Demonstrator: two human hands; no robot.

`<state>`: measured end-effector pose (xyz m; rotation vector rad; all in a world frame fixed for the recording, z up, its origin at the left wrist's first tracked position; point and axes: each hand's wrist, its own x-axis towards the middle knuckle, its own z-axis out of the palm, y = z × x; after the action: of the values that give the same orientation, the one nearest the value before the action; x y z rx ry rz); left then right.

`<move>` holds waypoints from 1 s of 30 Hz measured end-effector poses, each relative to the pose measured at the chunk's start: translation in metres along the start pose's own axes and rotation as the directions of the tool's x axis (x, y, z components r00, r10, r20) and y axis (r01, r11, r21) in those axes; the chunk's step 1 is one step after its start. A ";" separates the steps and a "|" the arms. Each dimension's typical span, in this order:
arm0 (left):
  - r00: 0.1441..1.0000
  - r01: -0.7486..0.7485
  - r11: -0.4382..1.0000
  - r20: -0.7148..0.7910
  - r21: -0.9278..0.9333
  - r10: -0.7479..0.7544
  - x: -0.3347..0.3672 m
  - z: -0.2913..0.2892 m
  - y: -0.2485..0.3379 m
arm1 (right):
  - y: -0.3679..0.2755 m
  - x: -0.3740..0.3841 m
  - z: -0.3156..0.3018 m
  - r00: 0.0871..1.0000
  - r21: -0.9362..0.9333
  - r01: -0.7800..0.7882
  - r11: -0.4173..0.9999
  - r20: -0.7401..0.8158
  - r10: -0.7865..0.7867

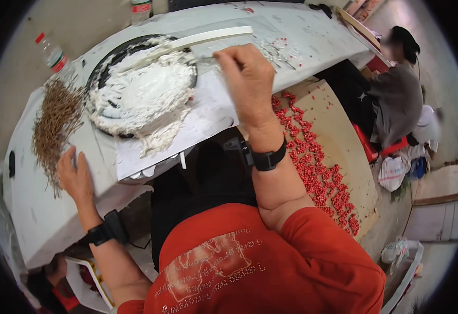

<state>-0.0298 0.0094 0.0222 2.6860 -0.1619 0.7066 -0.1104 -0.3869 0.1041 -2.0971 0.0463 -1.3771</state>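
My right hand (pixel 250 81) is raised beside the right rim of a round black tray (pixel 94 78). Its thumb and fingers are pinched together on something thin and small that I cannot make out. Thick white paste (pixel 150 91) is smeared over the tray and spills past its near edge. A long white strip (pixel 216 35) lies across the tray's far side, partly in the paste. At the left, my left hand (pixel 76 175) rests at the near end of a heap of thin brown twigs (pixel 56 123). Its fingers are apart and nothing shows in them.
Bottles (pixel 53 55) stand behind the twigs. White paper (pixel 208 107) lies under the tray. Small red-and-white bits (pixel 281 49) are scattered on the table's far right. Rows of red berry-like clusters (pixel 318 172) cover a board to my right. A seated person (pixel 399 99) is beyond it.
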 end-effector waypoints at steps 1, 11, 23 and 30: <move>0.999 0.021 0.999 0.032 -0.026 -0.021 0.002 -0.001 0.002 | 0.013 0.006 -0.007 0.998 -0.006 -0.014 1.000 -0.067 0.013; 0.999 -0.002 0.999 0.039 -0.034 0.003 0.002 -0.004 0.000 | 0.172 0.038 -0.104 0.878 -0.208 -0.383 0.900 -0.384 0.285; 0.999 0.001 0.997 0.035 -0.073 0.002 0.006 0.006 -0.005 | 0.245 0.006 -0.122 0.920 -0.607 -0.392 0.691 -0.256 0.296; 0.996 -0.017 0.991 -0.087 -0.133 0.006 -0.003 -0.002 -0.022 | 0.256 -0.015 -0.116 0.987 -0.677 -0.134 0.723 -0.153 0.040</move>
<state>-0.0293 0.0302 0.0152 2.5249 -0.1955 0.7854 -0.1384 -0.6428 -0.0084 -2.5341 0.8257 -1.5930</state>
